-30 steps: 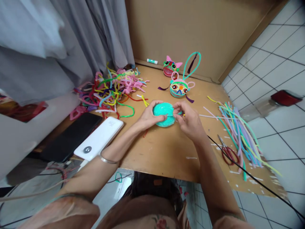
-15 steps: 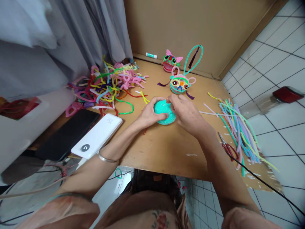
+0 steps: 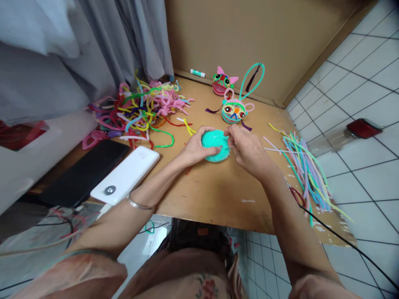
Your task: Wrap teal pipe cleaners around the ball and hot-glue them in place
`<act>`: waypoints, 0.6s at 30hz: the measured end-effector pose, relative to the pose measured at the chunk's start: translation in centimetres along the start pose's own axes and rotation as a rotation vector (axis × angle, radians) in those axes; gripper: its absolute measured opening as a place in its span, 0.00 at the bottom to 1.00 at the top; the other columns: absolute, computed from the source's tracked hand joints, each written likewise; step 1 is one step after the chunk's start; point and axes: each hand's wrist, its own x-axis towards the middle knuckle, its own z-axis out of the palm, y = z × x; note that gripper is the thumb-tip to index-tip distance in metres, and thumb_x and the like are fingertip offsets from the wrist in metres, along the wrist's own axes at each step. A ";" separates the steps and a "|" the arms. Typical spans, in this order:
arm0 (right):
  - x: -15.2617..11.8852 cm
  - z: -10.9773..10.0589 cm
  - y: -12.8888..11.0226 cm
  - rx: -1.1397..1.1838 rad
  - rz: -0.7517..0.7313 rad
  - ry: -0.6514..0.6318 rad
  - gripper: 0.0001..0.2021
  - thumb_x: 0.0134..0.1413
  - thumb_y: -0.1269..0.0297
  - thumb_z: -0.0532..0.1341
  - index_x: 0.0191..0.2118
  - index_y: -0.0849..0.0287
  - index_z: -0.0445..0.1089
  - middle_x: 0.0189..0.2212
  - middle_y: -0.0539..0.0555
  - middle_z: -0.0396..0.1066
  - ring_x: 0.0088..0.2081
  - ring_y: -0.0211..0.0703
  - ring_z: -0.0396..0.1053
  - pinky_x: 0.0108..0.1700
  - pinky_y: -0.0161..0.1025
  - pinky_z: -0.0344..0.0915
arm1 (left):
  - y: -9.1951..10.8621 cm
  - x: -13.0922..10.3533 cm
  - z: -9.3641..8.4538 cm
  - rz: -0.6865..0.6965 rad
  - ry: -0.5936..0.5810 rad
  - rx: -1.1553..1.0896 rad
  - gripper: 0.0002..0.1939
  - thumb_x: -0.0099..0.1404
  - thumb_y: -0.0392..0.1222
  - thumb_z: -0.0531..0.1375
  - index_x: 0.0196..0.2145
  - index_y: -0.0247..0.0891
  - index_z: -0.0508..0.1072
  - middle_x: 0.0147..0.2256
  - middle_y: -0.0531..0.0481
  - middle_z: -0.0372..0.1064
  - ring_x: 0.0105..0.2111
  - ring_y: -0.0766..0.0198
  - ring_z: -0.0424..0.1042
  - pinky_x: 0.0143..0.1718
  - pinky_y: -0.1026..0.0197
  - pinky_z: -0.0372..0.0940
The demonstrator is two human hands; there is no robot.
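Observation:
A round turquoise piece (image 3: 214, 143) with a wound, ridged surface is held over the table in front of me. My left hand (image 3: 197, 148) grips its left side, thumb across the front and fingers behind the edge. At its right edge my right hand (image 3: 245, 147) has thumb and index finger pinched together; whatever is between them is too small to make out. Beyond the hands stands a decorated animal head (image 3: 233, 112) with pink ear loops and a turquoise handle loop. Behind that sits a red and green head (image 3: 222, 83) with pink ears.
A tangle of coloured pipe cleaners (image 3: 146, 108) lies at the left, near a black phone (image 3: 87, 172) and a white power bank (image 3: 126, 176). At the right are straight pipe cleaners (image 3: 307, 170), red-handled scissors (image 3: 296, 195) and a black cable (image 3: 339, 232). A glue stick (image 3: 198, 73) lies at the back.
My right hand has shifted slightly right, its pinched fingertips now at the round piece's edge. My left hand keeps its hold. The view has shifted a little.

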 end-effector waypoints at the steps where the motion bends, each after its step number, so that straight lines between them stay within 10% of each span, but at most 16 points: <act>1: 0.0 0.0 0.0 0.002 -0.002 0.002 0.17 0.52 0.79 0.52 0.46 0.56 0.63 0.33 0.56 0.68 0.38 0.51 0.66 0.37 0.42 0.60 | 0.0 0.0 0.0 -0.001 0.000 0.004 0.34 0.47 0.50 0.68 0.51 0.40 0.67 0.49 0.46 0.71 0.47 0.53 0.71 0.50 0.51 0.67; 18: 1.0 0.9 0.3 0.005 -0.013 0.048 0.14 0.53 0.76 0.54 0.44 0.54 0.63 0.30 0.53 0.68 0.36 0.48 0.66 0.37 0.41 0.60 | -0.3 0.1 0.4 0.019 0.017 -0.015 0.33 0.46 0.48 0.68 0.50 0.39 0.67 0.48 0.47 0.71 0.47 0.53 0.71 0.53 0.48 0.67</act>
